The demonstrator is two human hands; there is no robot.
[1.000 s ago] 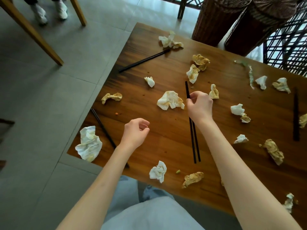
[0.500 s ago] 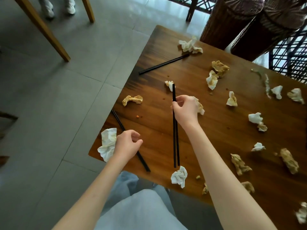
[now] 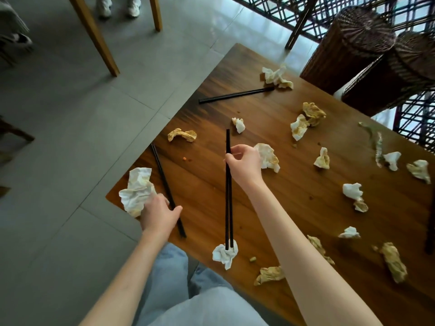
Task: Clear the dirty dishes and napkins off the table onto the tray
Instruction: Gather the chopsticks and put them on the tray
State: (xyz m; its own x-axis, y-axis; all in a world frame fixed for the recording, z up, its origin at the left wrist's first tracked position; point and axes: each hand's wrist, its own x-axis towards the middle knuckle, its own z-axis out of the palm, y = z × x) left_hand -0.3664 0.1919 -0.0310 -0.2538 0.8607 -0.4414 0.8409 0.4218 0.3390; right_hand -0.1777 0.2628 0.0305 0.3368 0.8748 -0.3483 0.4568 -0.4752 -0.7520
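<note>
- Over the near-left part of the wooden surface [image 3: 294,208], the right hand [image 3: 247,164] pinches a pair of black chopsticks [image 3: 227,196] near their upper third, fingers curled round them; the pair is lifted, with its lower tips seen over a small white napkin [image 3: 224,254] by the near edge.
- At the near-left corner, the left hand [image 3: 159,216] is down on the surface, its fingers against a large crumpled stained napkin [image 3: 137,190] and its thumb stretched toward a second pair of chopsticks [image 3: 164,182] lying on the wood; whether the fingers are actually closed on the napkin or only touching it, I cannot tell.
- Just behind the right hand lies another stained napkin [image 3: 268,156].
- Further back, a third set of black chopsticks [image 3: 235,95] lies flat, its far end next to a crumpled napkin [image 3: 276,77] near the far corner.
- A yellow-stained napkin [image 3: 182,135] sits close to the left edge, and a small white one [image 3: 239,124] lies just beyond the tip of the held chopsticks.
- More crumpled napkins are scattered across the right half of the surface, among crumbs and food scraps.
- Beyond the far edge stand two dark wicker stools [image 3: 348,48].
</note>
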